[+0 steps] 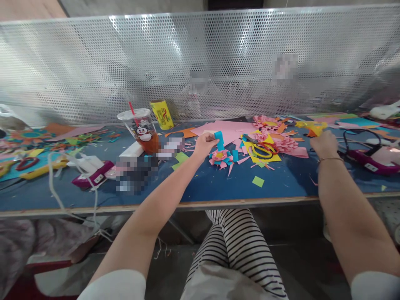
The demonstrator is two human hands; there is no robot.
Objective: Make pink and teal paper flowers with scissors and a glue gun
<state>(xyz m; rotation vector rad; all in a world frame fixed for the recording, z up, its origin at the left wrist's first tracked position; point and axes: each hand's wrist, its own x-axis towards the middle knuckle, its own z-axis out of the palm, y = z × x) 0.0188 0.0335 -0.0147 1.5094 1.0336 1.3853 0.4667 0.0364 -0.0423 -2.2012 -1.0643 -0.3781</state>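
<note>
My left hand is closed, pinching a strip of blue paper upright between thumb and fingers. Just below that strip lies a paper flower with pink and blue petals and a yellow centre. Out to the right, my right hand is wrapped round a yellow glue gun, its nose pointing left; the fingers are partly hidden. Between my hands, scissors with yellow handles rest on a yellow paper sheet, beside fringed pink paper flowers.
A plastic cup with a red straw stands left of my left hand, near a yellow can. Purple power strips with a white cable lie on the left and right. A perforated metal panel closes off the back. Paper scraps litter the blue table.
</note>
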